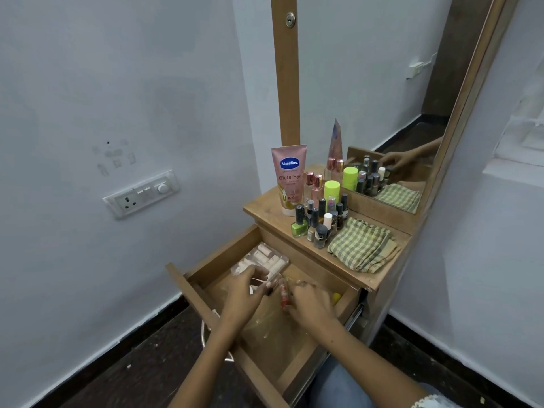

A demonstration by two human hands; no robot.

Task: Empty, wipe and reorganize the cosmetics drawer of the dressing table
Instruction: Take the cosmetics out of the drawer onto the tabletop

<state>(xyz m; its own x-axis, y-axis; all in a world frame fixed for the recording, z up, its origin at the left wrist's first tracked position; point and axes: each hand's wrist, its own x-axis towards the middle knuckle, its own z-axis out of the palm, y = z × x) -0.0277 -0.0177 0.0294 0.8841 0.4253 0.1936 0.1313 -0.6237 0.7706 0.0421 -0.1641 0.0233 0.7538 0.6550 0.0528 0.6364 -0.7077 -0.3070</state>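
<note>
Pale walls meet at a corner; a wooden desk [265, 206] with a tall mirror [382, 98] stands there. We note its drawer [206, 301] pulled fully out, holding a clear case of pale tubes [262, 259] at the far left corner and a yellow item [336, 298] at the right wall. Both our hands are inside. The left hand [243, 294] rests its fingers on the case; whether it grips, we cannot tell. The right hand [313, 304] is closed around a small red tube [285, 293], between the two hands. On the desk: a pink lotion tube [290, 178], nail polish bottles [319, 219], a checked cloth [363, 245].
</note>
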